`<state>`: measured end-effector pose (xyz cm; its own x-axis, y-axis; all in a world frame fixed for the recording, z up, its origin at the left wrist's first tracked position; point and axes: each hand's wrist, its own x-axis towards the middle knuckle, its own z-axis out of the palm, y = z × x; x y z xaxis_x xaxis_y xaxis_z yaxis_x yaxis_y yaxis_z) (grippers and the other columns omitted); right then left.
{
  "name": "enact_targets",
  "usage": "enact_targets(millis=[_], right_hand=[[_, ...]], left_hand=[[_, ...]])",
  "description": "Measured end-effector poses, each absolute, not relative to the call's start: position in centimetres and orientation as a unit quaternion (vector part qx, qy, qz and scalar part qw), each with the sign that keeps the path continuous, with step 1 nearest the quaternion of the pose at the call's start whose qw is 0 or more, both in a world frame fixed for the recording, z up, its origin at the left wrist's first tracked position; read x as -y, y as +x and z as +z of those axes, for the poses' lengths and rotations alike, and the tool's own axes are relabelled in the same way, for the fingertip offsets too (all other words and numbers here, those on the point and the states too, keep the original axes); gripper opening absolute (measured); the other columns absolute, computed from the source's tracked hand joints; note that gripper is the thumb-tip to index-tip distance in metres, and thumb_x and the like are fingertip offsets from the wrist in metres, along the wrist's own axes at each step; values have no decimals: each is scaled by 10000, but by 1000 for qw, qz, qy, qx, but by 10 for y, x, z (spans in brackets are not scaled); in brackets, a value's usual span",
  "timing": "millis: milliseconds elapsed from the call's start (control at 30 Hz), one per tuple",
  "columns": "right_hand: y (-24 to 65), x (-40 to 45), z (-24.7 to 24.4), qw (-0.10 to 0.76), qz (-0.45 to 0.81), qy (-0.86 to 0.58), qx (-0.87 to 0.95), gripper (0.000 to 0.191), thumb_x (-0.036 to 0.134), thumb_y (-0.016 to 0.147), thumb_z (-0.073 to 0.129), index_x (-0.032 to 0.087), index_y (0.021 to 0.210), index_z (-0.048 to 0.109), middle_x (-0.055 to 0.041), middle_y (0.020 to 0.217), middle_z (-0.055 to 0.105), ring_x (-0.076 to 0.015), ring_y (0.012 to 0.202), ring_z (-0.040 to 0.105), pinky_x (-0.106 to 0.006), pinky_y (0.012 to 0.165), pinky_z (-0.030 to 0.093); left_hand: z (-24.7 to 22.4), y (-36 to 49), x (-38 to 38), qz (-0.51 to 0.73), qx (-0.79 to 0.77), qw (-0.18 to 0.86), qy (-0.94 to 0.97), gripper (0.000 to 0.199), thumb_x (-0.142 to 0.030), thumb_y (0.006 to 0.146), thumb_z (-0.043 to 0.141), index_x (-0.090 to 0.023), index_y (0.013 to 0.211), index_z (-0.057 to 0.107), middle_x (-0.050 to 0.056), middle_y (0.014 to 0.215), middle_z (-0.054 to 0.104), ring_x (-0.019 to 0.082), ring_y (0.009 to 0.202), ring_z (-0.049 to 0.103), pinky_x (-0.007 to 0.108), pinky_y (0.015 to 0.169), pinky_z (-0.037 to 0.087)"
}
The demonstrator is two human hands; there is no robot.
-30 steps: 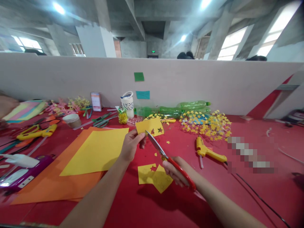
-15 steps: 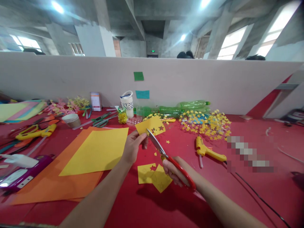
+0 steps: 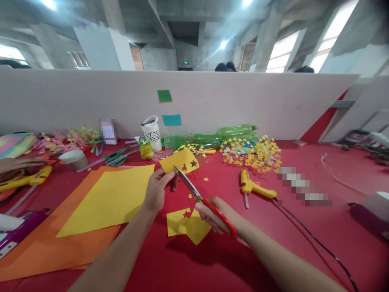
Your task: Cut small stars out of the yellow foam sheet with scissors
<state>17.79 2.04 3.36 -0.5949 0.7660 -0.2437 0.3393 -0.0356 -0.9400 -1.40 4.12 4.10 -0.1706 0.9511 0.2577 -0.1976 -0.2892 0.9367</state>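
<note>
One red-handled scissors [image 3: 209, 204], two wall notes [image 3: 172, 120]

A single head-worn camera looks forward and down across the red worktop [image 3: 291, 259] — a wide view from the wearer's own side, forearms [image 3: 118, 247] entering along the bottom edge. The left hand [image 3: 155, 191] and right hand [image 3: 218, 214] are fairly near, around mid-frame; the pale partition [image 3: 243, 95] stands farther off, the ceiling [image 3: 209, 10] filling the top.

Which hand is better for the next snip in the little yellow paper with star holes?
Probably the right hand: it holds the red-handled scissors, whose blades overlap the yellow paper in this view. The left hand is busy holding that paper.
</note>
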Motion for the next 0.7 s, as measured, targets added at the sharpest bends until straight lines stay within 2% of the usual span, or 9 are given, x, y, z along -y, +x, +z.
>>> enact_targets(millis=[700], right_hand=[[175, -18, 30, 203, 604, -398, 660, 428, 566, 793, 402, 169, 634, 428, 96, 355, 303, -34, 269, 308, -144, 302, 276]], left_hand=[[36, -10, -41, 670, -372, 436, 472, 98, -224, 756, 536, -146, 698, 554, -40, 493, 502, 64, 400, 426, 191, 389, 330]])
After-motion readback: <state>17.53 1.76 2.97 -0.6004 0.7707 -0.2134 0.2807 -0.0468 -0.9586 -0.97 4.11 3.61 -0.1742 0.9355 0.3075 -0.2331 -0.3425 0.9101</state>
